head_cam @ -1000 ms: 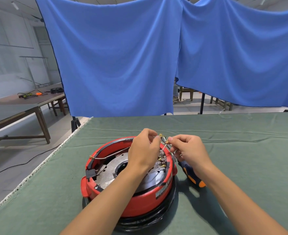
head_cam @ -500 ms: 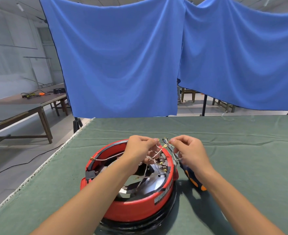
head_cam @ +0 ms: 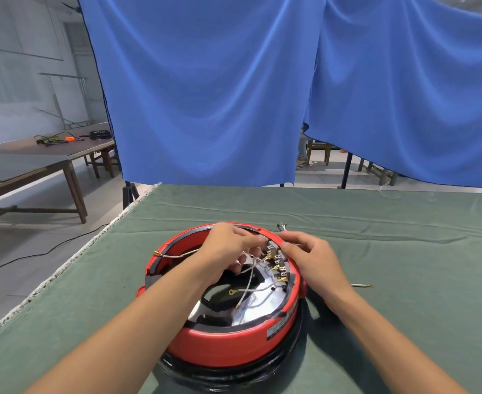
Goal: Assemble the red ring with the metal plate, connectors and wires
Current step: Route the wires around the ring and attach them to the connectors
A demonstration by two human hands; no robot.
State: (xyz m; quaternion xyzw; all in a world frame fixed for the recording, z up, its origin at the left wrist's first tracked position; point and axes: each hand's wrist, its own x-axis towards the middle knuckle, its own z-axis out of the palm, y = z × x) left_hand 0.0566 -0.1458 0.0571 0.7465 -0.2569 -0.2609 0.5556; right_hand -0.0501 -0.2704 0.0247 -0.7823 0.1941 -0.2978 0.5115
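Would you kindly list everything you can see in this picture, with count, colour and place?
red ring: one, red, near middle of the table, on a black base
metal plate: one, shiny silver, inside the ring
connectors: a row, brass, at the ring's far right inner edge
wires: several, whitish, crossing over the plate
loose wire: one, pale, on the cloth right of the ring
table cloth: one, green
curtains: two, blue, behind the table
side table: one, brown, far left
left hand: pinches a wire by the connectors
right hand: fingers at the connectors

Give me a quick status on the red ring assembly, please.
Left hand and right hand both pinching wires at the connectors. Red ring on table, plate inside. Nothing obstructing.
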